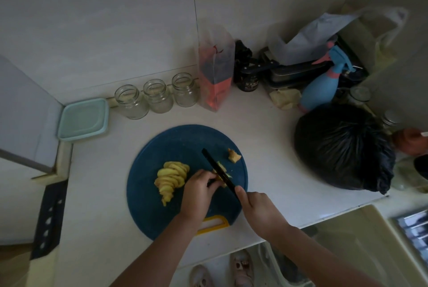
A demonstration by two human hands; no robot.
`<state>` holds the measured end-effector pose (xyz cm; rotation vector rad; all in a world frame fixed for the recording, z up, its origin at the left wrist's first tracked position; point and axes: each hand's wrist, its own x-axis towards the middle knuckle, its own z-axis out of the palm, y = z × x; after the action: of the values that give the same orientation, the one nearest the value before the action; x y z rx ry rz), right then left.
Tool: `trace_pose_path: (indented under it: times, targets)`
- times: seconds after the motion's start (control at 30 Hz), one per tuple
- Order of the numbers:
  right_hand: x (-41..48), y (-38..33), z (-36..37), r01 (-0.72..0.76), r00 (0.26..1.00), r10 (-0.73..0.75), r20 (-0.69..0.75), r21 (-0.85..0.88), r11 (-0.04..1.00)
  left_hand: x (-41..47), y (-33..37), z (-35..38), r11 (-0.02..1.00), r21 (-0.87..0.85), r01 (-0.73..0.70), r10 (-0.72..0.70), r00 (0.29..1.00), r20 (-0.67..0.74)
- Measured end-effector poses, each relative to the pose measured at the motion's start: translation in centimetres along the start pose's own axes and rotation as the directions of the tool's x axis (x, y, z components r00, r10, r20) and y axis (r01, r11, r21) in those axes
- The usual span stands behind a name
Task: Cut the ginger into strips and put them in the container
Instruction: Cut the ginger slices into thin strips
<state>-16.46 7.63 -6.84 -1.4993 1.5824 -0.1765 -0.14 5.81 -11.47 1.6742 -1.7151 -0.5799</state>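
A round blue cutting board point(162, 212) lies on the white counter. A fanned pile of yellow ginger slices point(172, 178) rests on its left half. My left hand point(199, 190) pinches a small piece of ginger point(218, 176) against the board, right beside the blade. My right hand point(256, 209) grips the handle of a black knife point(216, 169), whose blade lies across that piece. A ginger end scrap point(234, 155) sits apart near the board's far right. A pale green square container point(83, 118) stands at the left.
Three glass jars point(157, 95) line the wall behind the board. A tall clear bag point(216, 71), a dark jar point(249, 80), a blue spray bottle point(322, 87) and a black rubbish bag point(345, 147) crowd the right. The counter edge runs just below the board.
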Motion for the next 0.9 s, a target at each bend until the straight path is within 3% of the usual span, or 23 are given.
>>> trace_pose_path:
  times: [0.33, 0.6, 0.9]
  targets:
    - [0.1, 0.2, 0.9, -0.036, 0.999, 0.036, -0.004, 0.03, 0.999, -0.3, -0.7, 0.7, 0.999, 0.025, -0.032, 0.033, 0.999, -0.027]
    - [1.2, -0.2, 0.0, -0.129, 0.987, 0.116, 0.109, 0.12, 0.984, -0.4, -1.3, 1.0, 0.999, 0.012, -0.053, 0.053, 0.998, -0.038]
    - [2.4, -1.8, 0.6, -0.125, 0.991, 0.126, 0.035, -0.018, 0.992, -0.5, -1.4, 1.2, 0.999, -0.03, -0.041, 0.039, 0.998, -0.057]
